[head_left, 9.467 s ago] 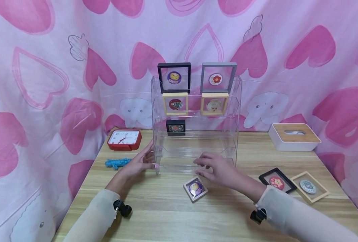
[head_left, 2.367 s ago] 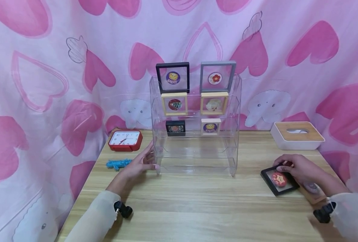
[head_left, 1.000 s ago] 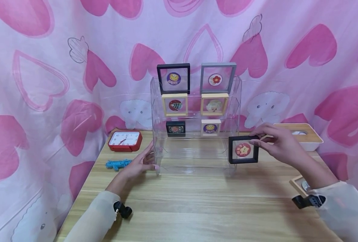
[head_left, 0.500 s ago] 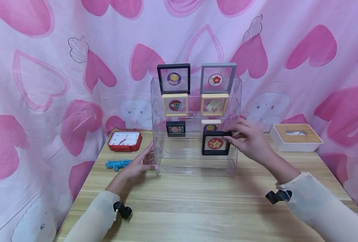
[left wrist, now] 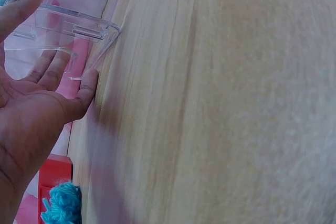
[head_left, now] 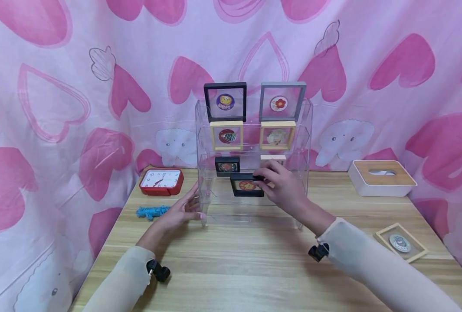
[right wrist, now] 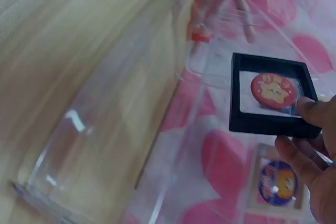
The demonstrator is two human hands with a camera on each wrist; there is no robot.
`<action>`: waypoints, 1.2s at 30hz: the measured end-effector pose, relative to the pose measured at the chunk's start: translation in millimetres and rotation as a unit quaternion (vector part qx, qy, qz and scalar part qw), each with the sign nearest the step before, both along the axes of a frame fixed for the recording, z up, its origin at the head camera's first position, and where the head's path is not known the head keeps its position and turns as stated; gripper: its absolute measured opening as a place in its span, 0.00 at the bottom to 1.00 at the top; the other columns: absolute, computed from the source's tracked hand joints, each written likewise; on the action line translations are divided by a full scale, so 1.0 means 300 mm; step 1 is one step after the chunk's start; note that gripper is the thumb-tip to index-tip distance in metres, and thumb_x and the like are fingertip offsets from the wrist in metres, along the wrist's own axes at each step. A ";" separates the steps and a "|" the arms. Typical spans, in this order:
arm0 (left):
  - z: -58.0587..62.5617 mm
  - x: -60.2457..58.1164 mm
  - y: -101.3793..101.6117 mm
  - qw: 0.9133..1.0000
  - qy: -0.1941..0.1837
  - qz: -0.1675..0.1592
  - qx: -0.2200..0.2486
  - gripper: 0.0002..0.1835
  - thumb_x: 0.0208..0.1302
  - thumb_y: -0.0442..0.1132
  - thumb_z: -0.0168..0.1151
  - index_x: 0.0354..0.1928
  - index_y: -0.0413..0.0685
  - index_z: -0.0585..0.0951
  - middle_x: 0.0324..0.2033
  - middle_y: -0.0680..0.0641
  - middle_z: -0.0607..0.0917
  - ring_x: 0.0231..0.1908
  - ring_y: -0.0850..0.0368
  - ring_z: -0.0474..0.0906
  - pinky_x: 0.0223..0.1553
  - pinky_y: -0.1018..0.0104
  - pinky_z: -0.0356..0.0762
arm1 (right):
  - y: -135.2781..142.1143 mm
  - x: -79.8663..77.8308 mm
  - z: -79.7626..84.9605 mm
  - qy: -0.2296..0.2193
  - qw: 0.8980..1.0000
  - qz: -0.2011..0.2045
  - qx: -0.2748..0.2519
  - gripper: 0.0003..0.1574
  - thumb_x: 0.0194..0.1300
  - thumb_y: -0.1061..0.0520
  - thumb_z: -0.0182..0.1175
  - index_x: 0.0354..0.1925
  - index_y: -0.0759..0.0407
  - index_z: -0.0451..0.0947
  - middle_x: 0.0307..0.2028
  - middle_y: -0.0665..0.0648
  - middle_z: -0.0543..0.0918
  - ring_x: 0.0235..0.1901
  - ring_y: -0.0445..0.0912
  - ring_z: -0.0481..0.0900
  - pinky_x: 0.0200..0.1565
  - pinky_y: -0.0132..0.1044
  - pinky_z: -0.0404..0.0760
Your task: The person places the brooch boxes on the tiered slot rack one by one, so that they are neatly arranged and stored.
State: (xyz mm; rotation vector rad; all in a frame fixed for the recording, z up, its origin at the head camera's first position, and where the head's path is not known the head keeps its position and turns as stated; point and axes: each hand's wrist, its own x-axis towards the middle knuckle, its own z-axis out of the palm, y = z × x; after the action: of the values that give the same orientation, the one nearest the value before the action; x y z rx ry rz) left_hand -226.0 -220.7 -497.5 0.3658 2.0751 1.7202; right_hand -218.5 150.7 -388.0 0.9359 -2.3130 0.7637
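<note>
My right hand (head_left: 283, 186) pinches a small black display frame (head_left: 247, 185) by its right edge, thumb in front. A red round badge with a yellow star shows inside it in the right wrist view. The black frame hovers before the lower tiers of a clear acrylic stepped rack (head_left: 250, 219), tilted in the head view. Against the rack's lower left side rests my left hand (head_left: 181, 210), its fingers extended along the side panel. Behind my right hand, a small pale frame (head_left: 273, 157) is mostly hidden; its purple-and-yellow badge (right wrist: 278, 182) shows in the right wrist view.
On the upper tiers stand a black frame (head_left: 225, 102), a grey frame (head_left: 280, 103), two pale wooden frames and a small black one (head_left: 227, 167). A wooden frame (head_left: 400, 243) lies at right, near a tissue box (head_left: 382, 178). A red clock (head_left: 161, 181) and blue yarn (head_left: 152, 212) are left.
The small pale frame went from the table onto the third tier. My right hand then picked up the black frame at right and carried it left across the rack. The left hand stayed put.
</note>
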 end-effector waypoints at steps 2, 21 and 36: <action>0.002 0.001 0.002 1.000 0.006 0.000 0.002 0.62 0.73 0.30 0.70 0.87 0.93 0.44 0.91 0.46 0.51 0.89 0.32 0.49 0.86 0.28 0.49 | -0.019 -0.005 -0.018 0.009 1.000 -0.011 0.017 0.15 0.67 0.62 0.80 0.50 0.56 0.90 0.48 0.57 0.83 0.43 0.49 0.87 0.45 0.42 0.95; 0.007 0.007 0.007 1.000 0.004 0.005 -0.011 0.62 0.73 0.33 0.72 0.87 0.91 0.43 0.91 0.44 0.49 0.88 0.30 0.48 0.86 0.29 0.49 | -0.113 -0.004 -0.078 -0.026 0.999 0.008 0.037 0.19 0.73 0.67 0.72 0.60 0.57 0.91 0.55 0.61 0.81 0.49 0.53 0.90 0.49 0.42 0.94; 0.006 0.010 0.000 1.000 0.001 0.009 -0.008 0.61 0.72 0.35 0.74 0.86 0.93 0.45 0.91 0.45 0.49 0.89 0.31 0.47 0.86 0.29 0.48 | -0.119 0.003 -0.075 0.013 0.997 0.023 0.070 0.24 0.72 0.61 0.75 0.64 0.56 0.88 0.55 0.60 0.82 0.50 0.52 0.84 0.48 0.42 0.92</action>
State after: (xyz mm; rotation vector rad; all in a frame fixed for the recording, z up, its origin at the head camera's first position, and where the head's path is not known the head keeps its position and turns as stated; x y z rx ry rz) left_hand -222.9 -220.6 -495.8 0.3440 2.0989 1.7131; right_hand -217.6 115.1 -410.4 1.0577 -2.3525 0.6109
